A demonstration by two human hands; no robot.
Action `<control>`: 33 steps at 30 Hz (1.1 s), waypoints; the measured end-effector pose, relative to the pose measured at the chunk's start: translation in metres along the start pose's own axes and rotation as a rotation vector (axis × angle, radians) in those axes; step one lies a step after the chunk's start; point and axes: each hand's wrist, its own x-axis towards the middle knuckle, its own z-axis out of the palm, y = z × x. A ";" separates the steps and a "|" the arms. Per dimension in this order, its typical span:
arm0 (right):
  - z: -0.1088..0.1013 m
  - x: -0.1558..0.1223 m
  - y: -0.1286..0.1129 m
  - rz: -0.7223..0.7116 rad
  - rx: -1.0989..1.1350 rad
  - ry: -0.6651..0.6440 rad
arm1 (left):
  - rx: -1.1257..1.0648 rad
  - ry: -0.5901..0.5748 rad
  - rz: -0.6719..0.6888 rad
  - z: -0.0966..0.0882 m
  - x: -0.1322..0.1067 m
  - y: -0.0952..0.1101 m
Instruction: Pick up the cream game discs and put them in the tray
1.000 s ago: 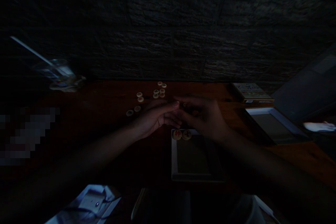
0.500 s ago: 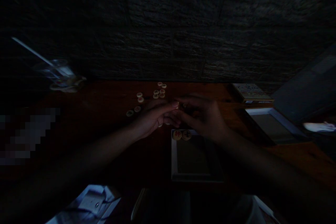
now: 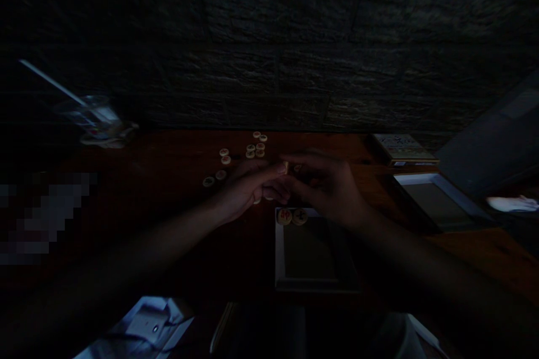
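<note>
The scene is very dark. My left hand (image 3: 248, 188) and my right hand (image 3: 332, 188) meet fingertip to fingertip over the brown table (image 3: 168, 168). The left hand's fingers are curled, with pale round game pieces (image 3: 257, 200) showing under them and one at the thumb tip (image 3: 286, 167). My right hand's fingers are bent and pressed towards the left hand; what they pinch is hidden. Just below the hands, a shallow white-rimmed box (image 3: 278, 252) holds two discs (image 3: 292, 216), one with a red mark and one with a dark mark, at its far edge.
Several loose discs (image 3: 255, 148) lie on the table beyond the hands. A glass with a straw (image 3: 95, 115) stands far left. A second white-rimmed box (image 3: 442, 199) and a printed box (image 3: 402, 148) sit at the right. A dark stone wall is behind.
Both hands stay joined in the same spot. A pale disc edge now shows more clearly at my left thumb tip.
</note>
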 end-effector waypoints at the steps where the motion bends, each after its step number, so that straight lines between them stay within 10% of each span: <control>1: 0.000 0.000 0.000 -0.004 0.006 -0.002 | 0.000 0.000 0.004 0.000 0.000 0.000; 33: 0.002 0.001 0.003 -0.009 0.064 0.024 | 0.176 0.033 0.081 -0.004 0.000 -0.002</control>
